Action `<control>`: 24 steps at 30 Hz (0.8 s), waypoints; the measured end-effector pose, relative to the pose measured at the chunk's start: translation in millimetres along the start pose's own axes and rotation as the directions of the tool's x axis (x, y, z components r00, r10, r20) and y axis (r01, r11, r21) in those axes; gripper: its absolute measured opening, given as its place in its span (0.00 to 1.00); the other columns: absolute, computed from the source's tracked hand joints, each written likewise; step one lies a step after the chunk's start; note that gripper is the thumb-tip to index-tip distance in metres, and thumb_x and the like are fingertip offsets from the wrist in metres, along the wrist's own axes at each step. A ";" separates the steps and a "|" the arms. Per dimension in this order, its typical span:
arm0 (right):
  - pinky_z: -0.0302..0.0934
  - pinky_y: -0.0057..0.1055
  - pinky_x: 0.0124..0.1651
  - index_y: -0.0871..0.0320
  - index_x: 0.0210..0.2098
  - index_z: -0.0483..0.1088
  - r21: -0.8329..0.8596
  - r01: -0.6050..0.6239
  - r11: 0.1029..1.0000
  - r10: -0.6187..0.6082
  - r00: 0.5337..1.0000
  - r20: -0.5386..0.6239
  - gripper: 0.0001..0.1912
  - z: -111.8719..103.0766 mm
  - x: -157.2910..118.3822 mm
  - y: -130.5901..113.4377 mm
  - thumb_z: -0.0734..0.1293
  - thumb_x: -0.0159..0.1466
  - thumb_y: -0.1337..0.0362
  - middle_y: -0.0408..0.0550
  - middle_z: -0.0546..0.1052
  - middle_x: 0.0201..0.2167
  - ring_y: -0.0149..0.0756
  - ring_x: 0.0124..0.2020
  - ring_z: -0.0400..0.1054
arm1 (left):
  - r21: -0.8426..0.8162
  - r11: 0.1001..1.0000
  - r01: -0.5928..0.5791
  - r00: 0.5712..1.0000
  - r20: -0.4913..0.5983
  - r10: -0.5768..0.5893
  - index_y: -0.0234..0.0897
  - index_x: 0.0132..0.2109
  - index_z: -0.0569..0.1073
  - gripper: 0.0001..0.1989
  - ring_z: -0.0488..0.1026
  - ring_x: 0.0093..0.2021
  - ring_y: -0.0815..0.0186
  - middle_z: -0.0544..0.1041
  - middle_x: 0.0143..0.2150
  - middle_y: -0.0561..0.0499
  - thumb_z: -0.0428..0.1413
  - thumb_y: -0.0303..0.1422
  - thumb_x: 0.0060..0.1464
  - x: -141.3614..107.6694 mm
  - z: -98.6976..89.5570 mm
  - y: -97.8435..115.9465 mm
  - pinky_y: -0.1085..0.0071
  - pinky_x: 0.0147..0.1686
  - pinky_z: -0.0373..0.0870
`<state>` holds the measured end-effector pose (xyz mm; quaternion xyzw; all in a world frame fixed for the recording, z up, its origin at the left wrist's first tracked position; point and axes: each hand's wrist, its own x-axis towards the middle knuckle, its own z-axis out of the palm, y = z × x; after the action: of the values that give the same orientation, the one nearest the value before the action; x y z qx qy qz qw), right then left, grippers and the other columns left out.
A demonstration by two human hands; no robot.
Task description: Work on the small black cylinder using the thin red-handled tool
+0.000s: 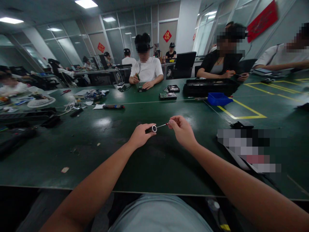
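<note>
Head view shows me the left hand [140,134] pinching a dark cylinder [152,129] between thumb and fingers, its bright-ringed end towards me. Just right of it, the right hand [182,129] pinches a thin tool [161,125] by its red end, the metal shaft pointing at the cylinder; I cannot tell whether they touch. Beyond the right hand, rightward on the tabletop [159,170], I see a blue bin [220,100].
</note>
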<state>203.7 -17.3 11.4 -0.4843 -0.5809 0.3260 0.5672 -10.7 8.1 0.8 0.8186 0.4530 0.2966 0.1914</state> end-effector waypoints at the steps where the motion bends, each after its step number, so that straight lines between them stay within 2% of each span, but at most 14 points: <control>1: 0.65 0.37 0.42 0.55 0.38 0.70 0.027 -0.005 1.000 0.005 1.000 0.009 0.10 0.6 -0.2 -1.0 0.65 0.64 0.55 0.46 0.77 0.32 0.37 0.34 0.72 | 0.007 1.000 0.000 1.000 -0.001 0.000 0.43 0.57 0.74 0.21 0.74 0.50 0.58 0.78 0.52 0.48 0.62 0.34 0.56 -0.1 -0.1 0.7 0.59 0.54 0.66; 5: 0.67 0.37 0.41 0.56 0.36 0.71 0.164 -0.062 0.984 0.061 0.998 0.007 0.15 3.4 0.4 0.4 0.65 0.64 0.50 0.46 0.76 0.30 0.36 0.33 0.71 | 0.046 0.999 0.006 1.000 -0.015 -0.005 0.43 0.58 0.74 0.21 0.74 0.51 0.56 0.79 0.51 0.48 0.61 0.36 0.58 1.0 -0.9 3.7 0.55 0.58 0.64; 9: 0.68 0.35 0.37 0.55 0.33 0.70 0.326 -0.151 0.933 0.171 0.985 -0.033 0.16 3.4 6.3 7.9 0.66 0.62 0.47 0.44 0.73 0.28 0.34 0.29 0.69 | 0.059 0.995 -0.080 0.997 -0.011 0.081 0.45 0.58 0.72 0.20 0.71 0.57 0.58 0.76 0.57 0.50 0.60 0.34 0.59 4.5 -2.0 2.1 0.48 0.67 0.49; 10: 0.69 0.35 0.36 0.55 0.32 0.69 0.355 -0.203 0.912 0.221 0.975 -0.012 0.16 2.7 8.4 9.5 0.67 0.61 0.48 0.44 0.72 0.27 0.33 0.28 0.68 | 0.066 0.992 -0.107 0.994 0.004 0.107 0.46 0.58 0.72 0.20 0.70 0.58 0.59 0.76 0.58 0.51 0.60 0.34 0.59 5.4 -1.9 1.0 0.47 0.67 0.46; 13: 0.68 0.33 0.32 0.54 0.29 0.68 0.378 -0.278 0.883 0.307 0.951 -0.019 0.15 0.0 13.8 12.7 0.67 0.62 0.49 0.43 0.70 0.25 0.32 0.24 0.65 | 0.090 0.987 -0.131 0.991 0.041 0.127 0.47 0.57 0.73 0.19 0.70 0.59 0.59 0.76 0.58 0.52 0.60 0.33 0.59 7.5 -0.7 -2.5 0.46 0.67 0.43; 17: 0.66 0.32 0.30 0.54 0.30 0.68 0.272 -0.200 0.941 0.236 0.966 -0.106 0.15 -1.0 16.2 14.4 0.66 0.62 0.50 0.43 0.72 0.26 0.32 0.25 0.65 | 0.090 0.991 -0.098 0.994 0.051 0.094 0.46 0.57 0.73 0.20 0.71 0.57 0.58 0.76 0.57 0.48 0.61 0.34 0.58 7.9 1.2 -4.0 0.47 0.66 0.49; 21: 0.66 0.33 0.33 0.54 0.33 0.68 0.225 -0.135 0.965 0.160 0.983 -0.095 0.16 0.0 12.0 11.5 0.64 0.64 0.48 0.43 0.72 0.27 0.32 0.26 0.67 | 0.096 0.993 -0.064 0.997 0.043 0.060 0.46 0.57 0.73 0.20 0.70 0.58 0.56 0.76 0.57 0.47 0.60 0.34 0.58 6.1 0.1 -2.5 0.46 0.65 0.49; 24: 0.65 0.34 0.35 0.54 0.34 0.68 0.115 -0.053 0.992 0.062 0.995 -0.076 0.15 0.4 5.4 4.1 0.63 0.65 0.49 0.44 0.74 0.29 0.34 0.29 0.69 | 0.095 0.993 -0.073 0.997 0.043 0.069 0.47 0.58 0.73 0.20 0.70 0.57 0.56 0.76 0.57 0.48 0.60 0.36 0.59 4.6 -1.2 -1.2 0.46 0.65 0.50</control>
<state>204.7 -10.9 9.5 -0.4807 -0.5242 0.3549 0.6067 -10.4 12.7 2.5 0.8482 0.4334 0.2649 0.1500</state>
